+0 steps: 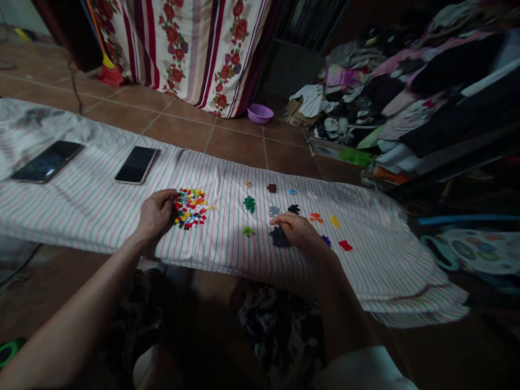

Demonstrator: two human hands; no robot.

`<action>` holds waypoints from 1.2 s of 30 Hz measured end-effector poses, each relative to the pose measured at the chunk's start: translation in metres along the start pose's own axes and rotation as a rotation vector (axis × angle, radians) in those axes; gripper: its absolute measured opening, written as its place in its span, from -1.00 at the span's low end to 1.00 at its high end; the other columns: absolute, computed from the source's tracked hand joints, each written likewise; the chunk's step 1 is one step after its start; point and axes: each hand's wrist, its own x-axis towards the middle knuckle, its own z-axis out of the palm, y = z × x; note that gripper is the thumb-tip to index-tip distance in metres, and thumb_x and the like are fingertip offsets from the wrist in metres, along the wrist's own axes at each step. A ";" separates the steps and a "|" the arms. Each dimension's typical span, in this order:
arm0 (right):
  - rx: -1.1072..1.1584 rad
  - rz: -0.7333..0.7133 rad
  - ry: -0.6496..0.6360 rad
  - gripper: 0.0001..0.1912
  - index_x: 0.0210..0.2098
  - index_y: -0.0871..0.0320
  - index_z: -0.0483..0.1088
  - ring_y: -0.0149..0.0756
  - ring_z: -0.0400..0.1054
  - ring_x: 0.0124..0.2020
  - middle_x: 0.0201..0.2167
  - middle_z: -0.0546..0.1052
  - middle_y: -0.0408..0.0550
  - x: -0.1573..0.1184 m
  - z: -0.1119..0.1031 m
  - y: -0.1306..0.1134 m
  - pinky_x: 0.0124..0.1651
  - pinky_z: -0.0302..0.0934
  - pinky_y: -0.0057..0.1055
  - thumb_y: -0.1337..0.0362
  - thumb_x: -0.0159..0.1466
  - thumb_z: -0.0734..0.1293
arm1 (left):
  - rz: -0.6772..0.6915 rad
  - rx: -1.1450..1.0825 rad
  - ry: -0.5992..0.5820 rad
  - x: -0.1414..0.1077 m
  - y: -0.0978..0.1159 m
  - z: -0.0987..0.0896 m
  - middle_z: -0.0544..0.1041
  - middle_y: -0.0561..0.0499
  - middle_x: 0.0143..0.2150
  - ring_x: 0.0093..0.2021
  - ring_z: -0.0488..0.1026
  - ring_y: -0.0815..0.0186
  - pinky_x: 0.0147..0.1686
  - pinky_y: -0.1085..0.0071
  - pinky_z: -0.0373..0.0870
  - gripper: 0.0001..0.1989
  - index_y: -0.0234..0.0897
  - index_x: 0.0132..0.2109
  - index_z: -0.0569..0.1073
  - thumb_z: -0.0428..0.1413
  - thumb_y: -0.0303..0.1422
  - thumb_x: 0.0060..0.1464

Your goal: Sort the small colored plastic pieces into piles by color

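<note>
My left hand [156, 212] rests at the left edge of a mixed pile of small coloured pieces [192, 207], its fingers bent together; what they hold, if anything, is hidden. Over the dark navy pile [278, 237] is my right hand [296, 227], fingers closed near the grey pile [274, 210]; nothing can be made out between them. Single-colour piles lie around it: green [249, 204], light green [248, 232], brown [272, 188], black [293, 208], orange [316, 218], yellow [335, 221], red [345, 245] and blue [326, 240].
Two phones, one larger [47, 161] and one smaller [137, 164], lie on the striped cloth [227, 249] to the left. Beyond it, a purple basin [260, 114] stands on the tiled floor, with heaped clothes [390, 92] at the right.
</note>
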 end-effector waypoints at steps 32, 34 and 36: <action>-0.058 -0.272 -0.144 -0.79 -0.21 0.13 0.51 -0.22 0.32 -0.14 -0.24 0.49 0.01 0.077 0.092 -0.159 -0.04 0.17 -0.35 0.38 0.27 0.25 | -0.008 -0.005 -0.184 0.003 -0.002 -0.040 0.61 -0.07 -0.15 -0.12 0.52 0.19 0.00 0.25 0.40 -0.64 -0.24 -0.22 0.57 -0.10 -0.38 -0.04; -0.060 -0.284 -0.138 -0.80 -0.22 0.12 0.52 -0.24 0.32 -0.14 -0.23 0.50 0.00 0.079 0.093 -0.159 -0.05 0.16 -0.37 0.37 0.27 0.25 | 0.029 0.037 -0.234 0.004 -0.007 -0.045 0.61 -0.05 -0.15 -0.13 0.53 0.19 -0.02 0.25 0.42 -0.64 -0.22 -0.23 0.58 -0.08 -0.38 -0.06; -0.063 -0.301 -0.123 -0.80 -0.23 0.11 0.52 -0.26 0.33 -0.16 -0.25 0.50 -0.02 0.080 0.095 -0.158 -0.06 0.17 -0.38 0.36 0.28 0.24 | 0.039 0.054 -0.255 0.005 -0.012 -0.050 0.62 -0.04 -0.19 -0.16 0.53 0.20 -0.05 0.26 0.43 -0.64 -0.22 -0.25 0.59 -0.09 -0.39 -0.07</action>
